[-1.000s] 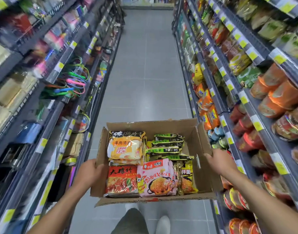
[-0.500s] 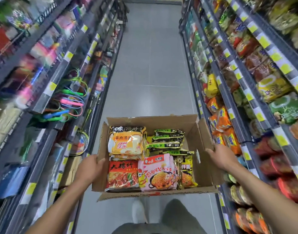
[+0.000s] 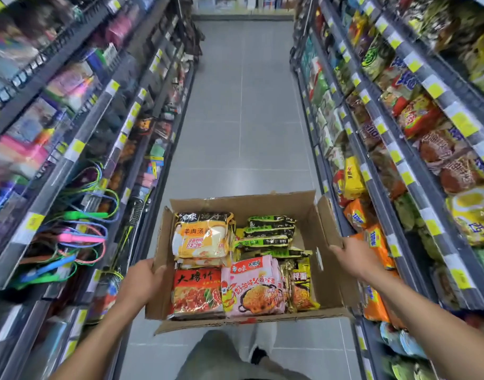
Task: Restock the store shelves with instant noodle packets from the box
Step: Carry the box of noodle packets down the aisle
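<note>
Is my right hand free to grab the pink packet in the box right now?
Probably not yet. The pink packet lies uncovered on top, but the right hand and left hand each grip a side of the box, carrying it; letting go would likely tip it.

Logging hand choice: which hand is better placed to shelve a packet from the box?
Probably right: the right hand grips the box beside the noodle shelves; the left hand grips its other wall, next to skipping ropes.
</note>
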Tool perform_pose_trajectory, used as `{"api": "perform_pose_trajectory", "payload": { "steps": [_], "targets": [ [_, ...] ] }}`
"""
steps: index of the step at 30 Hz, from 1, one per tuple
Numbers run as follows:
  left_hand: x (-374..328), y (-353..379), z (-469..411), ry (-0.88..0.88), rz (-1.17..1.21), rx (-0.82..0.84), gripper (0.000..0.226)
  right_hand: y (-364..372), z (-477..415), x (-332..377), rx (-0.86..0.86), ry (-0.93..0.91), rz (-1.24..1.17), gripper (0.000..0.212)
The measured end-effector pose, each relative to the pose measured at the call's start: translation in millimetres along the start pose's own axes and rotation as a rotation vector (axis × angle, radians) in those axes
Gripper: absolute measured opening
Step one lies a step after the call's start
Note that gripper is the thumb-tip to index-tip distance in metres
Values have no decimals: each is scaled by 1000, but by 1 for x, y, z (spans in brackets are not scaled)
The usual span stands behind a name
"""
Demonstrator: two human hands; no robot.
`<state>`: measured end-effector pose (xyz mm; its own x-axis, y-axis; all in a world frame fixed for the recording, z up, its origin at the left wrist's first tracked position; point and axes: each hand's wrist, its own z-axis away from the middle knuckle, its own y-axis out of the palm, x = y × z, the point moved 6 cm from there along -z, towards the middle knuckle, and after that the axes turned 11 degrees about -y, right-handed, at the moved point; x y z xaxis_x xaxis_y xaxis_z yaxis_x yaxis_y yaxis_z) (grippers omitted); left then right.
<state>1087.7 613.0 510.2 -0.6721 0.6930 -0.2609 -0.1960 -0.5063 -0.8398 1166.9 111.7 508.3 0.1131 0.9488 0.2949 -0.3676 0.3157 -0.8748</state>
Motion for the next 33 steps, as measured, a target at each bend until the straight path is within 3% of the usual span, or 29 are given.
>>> {"api": "perform_pose_trajectory", "payload": {
  "steps": [10,15,23,28,33],
  "targets": [
    [-111,-36,-125,-18,10,40,27,-60,-175,28,16,2,-7,35],
    [-170,-65,-201,52,-6,71,23,-81,-247,36,24,69,-57,38],
    [-306,-95,-306,212,-156,73,28,-109,-302,25,-41,232,-163,33],
    [-400,-81,-358,335,-272,98,26,-112,-328,-14,-62,335,-222,39],
    [-499,-64,-378,457,-315,158,31,-130,-339,-43,-80,454,-284,31]
  ]
}}
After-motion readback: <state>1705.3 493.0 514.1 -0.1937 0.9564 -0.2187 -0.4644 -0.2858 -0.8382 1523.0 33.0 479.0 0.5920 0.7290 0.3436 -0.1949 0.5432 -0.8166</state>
